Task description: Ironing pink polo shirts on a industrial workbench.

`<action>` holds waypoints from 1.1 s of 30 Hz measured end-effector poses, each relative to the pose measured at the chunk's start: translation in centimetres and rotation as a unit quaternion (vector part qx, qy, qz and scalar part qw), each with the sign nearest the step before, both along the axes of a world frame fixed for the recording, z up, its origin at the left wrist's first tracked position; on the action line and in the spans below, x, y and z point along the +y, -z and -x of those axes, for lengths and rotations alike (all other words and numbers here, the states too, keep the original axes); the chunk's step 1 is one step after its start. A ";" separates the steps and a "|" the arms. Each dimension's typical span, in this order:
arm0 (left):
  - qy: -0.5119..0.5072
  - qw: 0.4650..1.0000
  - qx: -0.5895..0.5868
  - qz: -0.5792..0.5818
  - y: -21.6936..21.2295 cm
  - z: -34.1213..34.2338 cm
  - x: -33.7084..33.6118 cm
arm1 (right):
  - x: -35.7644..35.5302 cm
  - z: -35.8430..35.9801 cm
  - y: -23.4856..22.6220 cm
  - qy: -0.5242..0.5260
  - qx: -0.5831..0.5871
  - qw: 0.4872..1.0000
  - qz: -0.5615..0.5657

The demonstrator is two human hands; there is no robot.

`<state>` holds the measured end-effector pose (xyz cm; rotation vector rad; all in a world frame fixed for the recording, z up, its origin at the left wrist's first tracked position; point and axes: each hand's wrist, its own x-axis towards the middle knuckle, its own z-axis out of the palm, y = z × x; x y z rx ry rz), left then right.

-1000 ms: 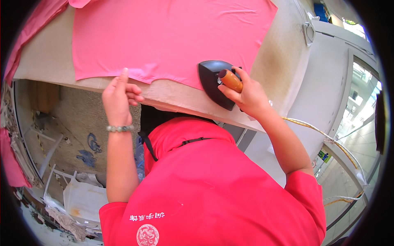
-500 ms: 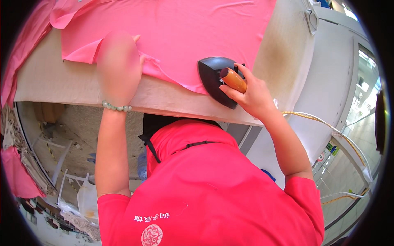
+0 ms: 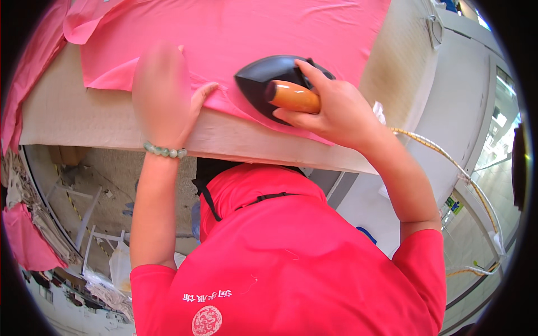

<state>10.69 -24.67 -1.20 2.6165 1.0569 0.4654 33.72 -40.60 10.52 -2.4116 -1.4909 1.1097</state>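
"Position of the black iron [image 3: 260,78]?"
"Over pink cloth [image 3: 224,39] near the front edge of the pale desk [image 3: 61,120], contact not visible; held by its orange handle [image 3: 296,97], presumably for control."
"Right hand [image 3: 344,109]?"
"Clamped on that handle."
"Left hand [image 3: 163,95]?"
"At the cloth's edge, probably steadying it; thumb apart, fingers blurred, cannot tell whether gripping."

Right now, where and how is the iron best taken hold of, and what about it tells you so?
Probably by the orange handle, coming from the right. It stands raised above the black body of the iron, with its dark end facing left, and the right hand grips it from the right side.
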 end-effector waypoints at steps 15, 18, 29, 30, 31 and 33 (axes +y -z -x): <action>-0.007 0.999 -0.045 -0.013 0.3 1.6 7.4 | 9.0 2.8 -0.2 -0.143 -0.008 0.985 0.093; -0.014 0.998 -0.047 -0.030 0.2 1.3 8.1 | 8.8 2.5 0.0 -0.136 -0.010 0.987 0.085; 0.001 0.999 -0.009 -0.039 -0.4 0.8 11.0 | 10.6 3.1 0.4 -0.128 -0.003 0.989 0.079; 0.003 0.999 -0.011 -0.040 -0.4 0.8 11.0 | 10.5 3.0 0.3 -0.127 -0.004 0.989 0.079; -0.001 1.000 -0.006 -0.024 -0.3 1.1 11.0 | 10.5 3.1 0.5 -0.103 -0.001 0.992 0.078; -0.005 1.000 -0.004 -0.009 -0.3 1.3 11.3 | 10.2 2.9 1.0 -0.067 -0.024 0.995 0.063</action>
